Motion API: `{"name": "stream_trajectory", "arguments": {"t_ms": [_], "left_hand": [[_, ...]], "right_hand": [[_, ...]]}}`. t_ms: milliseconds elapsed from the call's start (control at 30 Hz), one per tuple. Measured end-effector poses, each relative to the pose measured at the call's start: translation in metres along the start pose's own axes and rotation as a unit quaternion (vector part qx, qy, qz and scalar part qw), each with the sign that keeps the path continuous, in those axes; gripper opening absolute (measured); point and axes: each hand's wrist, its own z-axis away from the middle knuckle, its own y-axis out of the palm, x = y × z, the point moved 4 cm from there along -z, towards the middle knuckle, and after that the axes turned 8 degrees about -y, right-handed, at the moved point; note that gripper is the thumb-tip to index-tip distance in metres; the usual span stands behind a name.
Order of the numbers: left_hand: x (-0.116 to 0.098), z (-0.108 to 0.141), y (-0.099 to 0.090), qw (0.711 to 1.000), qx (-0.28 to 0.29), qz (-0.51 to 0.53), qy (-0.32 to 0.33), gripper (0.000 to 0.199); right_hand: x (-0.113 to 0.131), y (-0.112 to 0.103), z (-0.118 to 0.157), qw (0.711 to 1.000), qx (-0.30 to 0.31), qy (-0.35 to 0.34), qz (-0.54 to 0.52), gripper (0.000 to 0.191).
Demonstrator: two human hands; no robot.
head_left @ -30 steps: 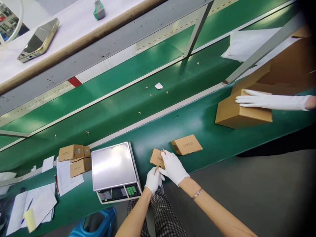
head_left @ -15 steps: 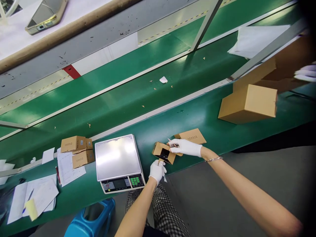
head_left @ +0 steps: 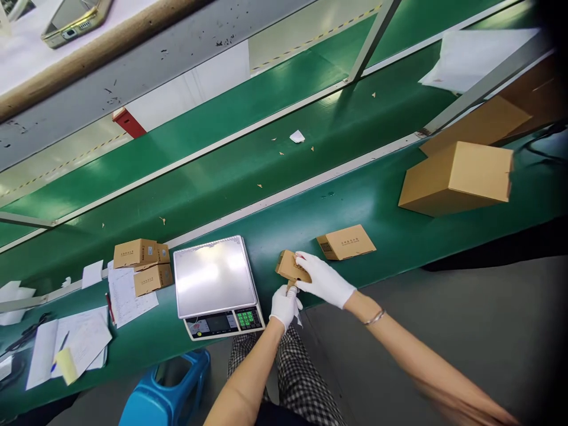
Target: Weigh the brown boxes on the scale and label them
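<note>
Brown cardboard is forming the small box (head_left: 290, 264), which the white-gloved left hand (head_left: 284, 306) is gripping at the near edge and the right hand (head_left: 326, 279) is gripping between thumb and fingers at the right end, so from my distance I am not seeing its contents. Over the green bench (head_left: 284, 216), it is sitting between the weighing scale (head_left: 213, 275) and a closed carton (head_left: 350, 242). Left of the scale, I am watching more closed cartons (head_left: 131, 254) resting in a group.
</note>
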Motion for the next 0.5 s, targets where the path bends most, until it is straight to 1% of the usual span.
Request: {"name": "stream_trajectory", "arguments": {"t_ms": [67,167,300,367,500], "left_hand": [[0.003,0.002,0.0,1.0,0.004,0.001,0.001,0.035],[0.009,0.006,0.0,1.0,0.013,0.003,0.006,0.036],[0.014,0.011,0.001,1.0,0.021,0.006,0.015,0.035],[0.017,0.014,0.001,1.0,0.026,0.005,0.015,0.035],[0.023,0.023,-0.004,0.999,0.044,-0.003,-0.006,0.043]], "right_hand": [[0.009,0.012,0.005,0.999,-0.021,-0.014,0.043,0.048],[0.016,0.025,0.01,0.994,-0.042,-0.038,0.097,0.039],[0.02,0.036,0.012,0.985,-0.054,-0.072,0.15,0.033],[0.021,0.041,0.012,0.98,-0.057,-0.085,0.17,0.033],[0.023,0.051,0.014,0.973,-0.067,-0.1,0.196,0.033]]}}
